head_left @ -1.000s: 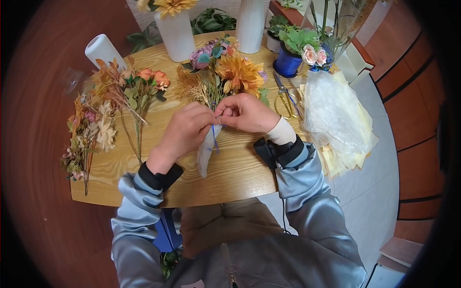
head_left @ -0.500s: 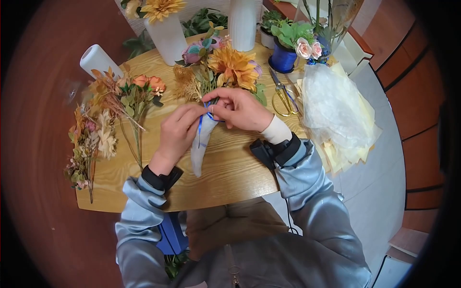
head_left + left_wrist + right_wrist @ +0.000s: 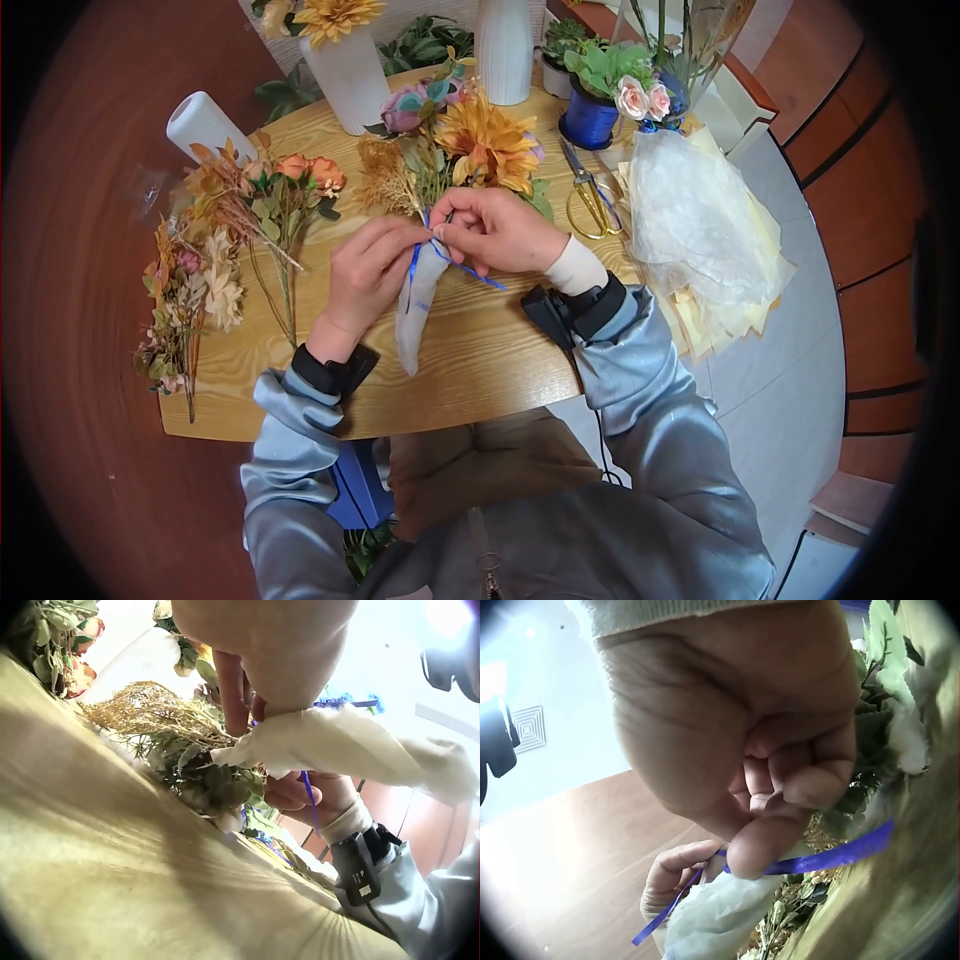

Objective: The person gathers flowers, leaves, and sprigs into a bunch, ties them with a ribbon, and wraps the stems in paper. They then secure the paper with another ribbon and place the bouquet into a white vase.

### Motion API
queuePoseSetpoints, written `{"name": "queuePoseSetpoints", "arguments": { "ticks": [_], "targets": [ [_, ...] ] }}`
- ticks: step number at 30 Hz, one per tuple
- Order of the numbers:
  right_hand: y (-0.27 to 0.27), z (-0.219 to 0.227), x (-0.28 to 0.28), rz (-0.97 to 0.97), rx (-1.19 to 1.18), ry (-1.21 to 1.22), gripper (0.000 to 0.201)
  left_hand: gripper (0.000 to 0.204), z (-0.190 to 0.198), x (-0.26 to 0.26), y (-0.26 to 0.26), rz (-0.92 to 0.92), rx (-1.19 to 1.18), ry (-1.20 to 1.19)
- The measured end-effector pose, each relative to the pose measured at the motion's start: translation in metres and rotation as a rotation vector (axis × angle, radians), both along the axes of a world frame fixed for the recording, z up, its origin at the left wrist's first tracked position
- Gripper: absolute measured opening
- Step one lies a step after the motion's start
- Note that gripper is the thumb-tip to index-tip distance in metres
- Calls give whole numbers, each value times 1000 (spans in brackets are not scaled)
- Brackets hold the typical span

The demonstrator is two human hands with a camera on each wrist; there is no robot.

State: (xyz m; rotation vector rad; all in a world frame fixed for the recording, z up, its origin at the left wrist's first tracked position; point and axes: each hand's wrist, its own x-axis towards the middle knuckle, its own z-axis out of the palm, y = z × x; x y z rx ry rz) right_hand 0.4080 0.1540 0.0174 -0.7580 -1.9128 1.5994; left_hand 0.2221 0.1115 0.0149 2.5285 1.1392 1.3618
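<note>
A bouquet (image 3: 485, 145) of orange and purple artificial flowers lies on the wooden table, its stem ends wrapped in white paper (image 3: 413, 312). Blue ribbon (image 3: 832, 855) runs around the neck, just above the wrap. My left hand (image 3: 368, 265) pinches the ribbon on the left side of the neck. Opposite it, my right hand (image 3: 505, 235) pinches the ribbon between thumb and curled fingers. One ribbon tail sticks out to the right below the right hand; another hangs down over the wrap. The crossing of the ribbon is partly hidden by the fingertips.
Gold-handled scissors (image 3: 590, 200) and a blue ribbon spool (image 3: 588, 118) lie to the right, beside stacked wrapping sheets (image 3: 705, 230). More flower stems (image 3: 285, 220) lie at left. White vases (image 3: 345, 80) stand at the back, and one white vase (image 3: 208, 128) leans at the left.
Over the last second the view has shifted slightly. Since half a second ago, a ribbon tail has come out longer to the right below my right hand. Both hands stay at the neck.
</note>
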Motion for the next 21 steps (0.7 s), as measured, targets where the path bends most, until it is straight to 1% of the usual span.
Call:
{"name": "queuePoseSetpoints", "arguments": {
  "ticks": [5, 10, 12, 17, 19, 20, 21],
  "targets": [
    [-6, 8, 0, -60, 88, -93, 12, 21, -6, -3, 1, 16, 10, -16],
    [-8, 9, -1, 14, 91, -57, 14, 21, -5, -4, 1, 10, 22, -10],
    [-4, 0, -1, 11, 90, -47, 14, 20, -4, -4, 1, -1, 28, 24],
    [-3, 2, 0, 29, 35, -43, 12, 19, -5, -5, 1, -34, -1, 5],
    [-3, 3, 1, 15, 157, -77, 9, 19, -7, -5, 1, -33, -13, -1],
    [-4, 4, 2, 15, 158, -77, 9, 17, -9, -4, 0, -27, -33, -49],
    [-4, 7, 4, 7, 286, -128, 8, 16, -10, -4, -1, -20, -53, -97]
  ]
}}
